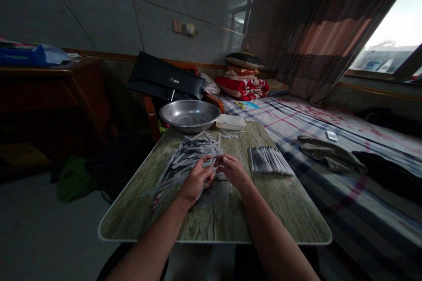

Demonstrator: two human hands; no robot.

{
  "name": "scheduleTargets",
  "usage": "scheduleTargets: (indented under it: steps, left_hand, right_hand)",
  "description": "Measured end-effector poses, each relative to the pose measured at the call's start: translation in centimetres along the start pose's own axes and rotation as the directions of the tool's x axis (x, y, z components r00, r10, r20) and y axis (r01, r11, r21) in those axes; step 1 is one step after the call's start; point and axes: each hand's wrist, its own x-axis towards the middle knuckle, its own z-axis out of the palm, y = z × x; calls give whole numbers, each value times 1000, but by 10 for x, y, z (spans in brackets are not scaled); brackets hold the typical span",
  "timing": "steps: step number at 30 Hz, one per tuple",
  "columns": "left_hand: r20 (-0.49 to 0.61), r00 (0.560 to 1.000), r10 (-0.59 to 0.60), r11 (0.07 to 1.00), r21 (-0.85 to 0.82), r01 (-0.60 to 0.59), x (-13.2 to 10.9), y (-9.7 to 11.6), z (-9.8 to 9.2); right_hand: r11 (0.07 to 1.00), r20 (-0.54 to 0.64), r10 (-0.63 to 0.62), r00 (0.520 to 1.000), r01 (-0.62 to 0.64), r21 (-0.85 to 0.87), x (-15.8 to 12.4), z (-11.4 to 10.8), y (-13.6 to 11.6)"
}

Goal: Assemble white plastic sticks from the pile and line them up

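Note:
Over the middle of the table, my left hand [196, 180] has its fingers closed around a thin, pale strip, whose kind is too blurred to tell. My right hand [232, 169] meets it, with thumb and fingers pinched together close to the left fingertips; what they grip is too small to make out. Just beyond the hands spreads a loose pile of slim white and black sticks [187, 151], which look like pens or pen parts. Beneath my hands lies clear plastic film [212, 197]. To the right, a row of similar slim sticks [270, 160] lies side by side.
At the far end of the wood-patterned table [227, 228] stand a wide metal basin [191, 116] and a white plastic tray [231, 122]. Behind them, a black case [165, 77] rests on a chair. A bed [283, 118] adjoins on the right, with a phone [331, 135] and clothing [329, 153].

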Motion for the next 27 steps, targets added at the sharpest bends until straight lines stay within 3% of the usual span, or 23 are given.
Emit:
scheduleTargets:
  steps: [2, 4, 9, 12, 15, 21, 24, 27]
  left_hand:
    - [-39, 999, 33, 999, -30, -34, -1, 4, -1]
    - [-72, 995, 75, 995, -58, -79, -2, 7, -3]
    - [-191, 960, 206, 964, -131, -233, -1, 13, -12]
    - [-306, 925, 226, 937, -191, -292, 2, 16, -18]
    - [-403, 890, 213, 904, -264, -336, 4, 18, -26]
    - [-442, 872, 210, 904, -252, -346, 6, 20, -34]
    - [-444, 870, 216, 918, -212, -336, 6, 18, -31]
    - [-429, 879, 211, 923, -208, -323, 6, 15, -29]
  right_hand:
    - [1000, -44, -12, 999, 13, 18, 1, -3, -3]
    - [997, -161, -50, 986, 57, 45, 4, -8, -6]
    - [985, -478, -154, 865, 174, -2, 11, -25, -8]
    - [975, -536, -219, 815, 157, -158, 11, -28, -5]
    - [906, -498, -305, 812, 86, -414, 11, -28, 4]
    - [620, -354, -393, 848, -40, -784, 21, -31, 19]
    - [323, -245, -328, 912, -135, -937, 29, -32, 13]
    - [-2, -200, -186, 962, -204, -979, 39, -28, 4]
